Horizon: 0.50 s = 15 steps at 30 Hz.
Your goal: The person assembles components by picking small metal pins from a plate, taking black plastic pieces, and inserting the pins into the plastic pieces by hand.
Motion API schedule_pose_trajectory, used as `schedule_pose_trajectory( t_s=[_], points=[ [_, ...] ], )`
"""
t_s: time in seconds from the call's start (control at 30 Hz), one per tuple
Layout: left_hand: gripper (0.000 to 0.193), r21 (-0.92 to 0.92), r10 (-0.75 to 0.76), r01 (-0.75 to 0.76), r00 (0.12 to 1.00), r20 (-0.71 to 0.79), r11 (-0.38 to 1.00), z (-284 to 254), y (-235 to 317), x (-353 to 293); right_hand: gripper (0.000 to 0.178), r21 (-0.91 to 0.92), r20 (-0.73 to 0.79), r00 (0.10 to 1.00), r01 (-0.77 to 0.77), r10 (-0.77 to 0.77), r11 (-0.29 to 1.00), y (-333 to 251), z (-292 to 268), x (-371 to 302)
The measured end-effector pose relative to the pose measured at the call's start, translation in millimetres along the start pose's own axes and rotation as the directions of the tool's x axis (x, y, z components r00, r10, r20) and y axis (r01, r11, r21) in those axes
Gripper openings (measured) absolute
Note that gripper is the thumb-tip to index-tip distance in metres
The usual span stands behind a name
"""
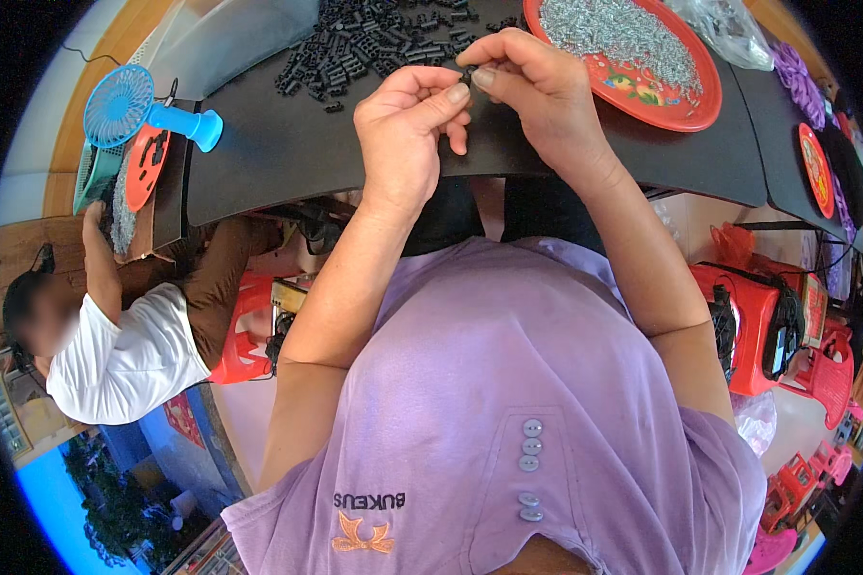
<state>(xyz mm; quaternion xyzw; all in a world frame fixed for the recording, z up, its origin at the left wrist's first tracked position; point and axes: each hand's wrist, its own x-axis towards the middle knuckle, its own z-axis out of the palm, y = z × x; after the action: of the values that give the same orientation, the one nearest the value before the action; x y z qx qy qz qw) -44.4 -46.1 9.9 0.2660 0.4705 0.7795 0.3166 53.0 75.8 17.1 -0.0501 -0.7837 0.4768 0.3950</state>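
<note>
Over the near part of the dark table, my left hand (pixel 401 129) and my right hand (pixel 544 94) meet with fingertips almost touching. Between them is a small black plastic part (pixel 468 73), mostly covered by the fingers. Both hands are closed in a pinch around it, thumb against forefinger. Just beyond my left hand spreads a pile of small black plastic parts (pixel 364 48). Beside my right hand stands a red floral tray (pixel 676 117) heaped with small silvery metal pieces (pixel 633 38), too small to name exactly.
A blue handheld fan (pixel 120 103) stands at the left by a clear plastic bin (pixel 225 38). Further left, a person in a white shirt (pixel 129 355) reaches toward another red tray (pixel 147 168). A clear plastic bag (pixel 729 29) lies at the far right, and red stools (pixel 738 326) stand below.
</note>
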Motion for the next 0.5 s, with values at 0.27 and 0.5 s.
schedule_pose_trajectory(
  t_s=[0.27, 0.5],
  points=[
    [0.009, 0.074, 0.039, -0.038, 0.999, -0.018, 0.997, 3.2, -1.3, -2.2, 0.012, -0.063, -0.005, 0.999, 0.048, -0.048, 0.997, -3.0, -0.9, -0.2],
    [0.008, 0.156, 0.083, -0.078, 0.996, -0.027, 0.985, 6.2, -3.9, -2.9, 0.009, -0.216, -0.035, 0.981, 0.179, -0.190, 0.960, -1.6, 3.3, -2.8]
  ],
)
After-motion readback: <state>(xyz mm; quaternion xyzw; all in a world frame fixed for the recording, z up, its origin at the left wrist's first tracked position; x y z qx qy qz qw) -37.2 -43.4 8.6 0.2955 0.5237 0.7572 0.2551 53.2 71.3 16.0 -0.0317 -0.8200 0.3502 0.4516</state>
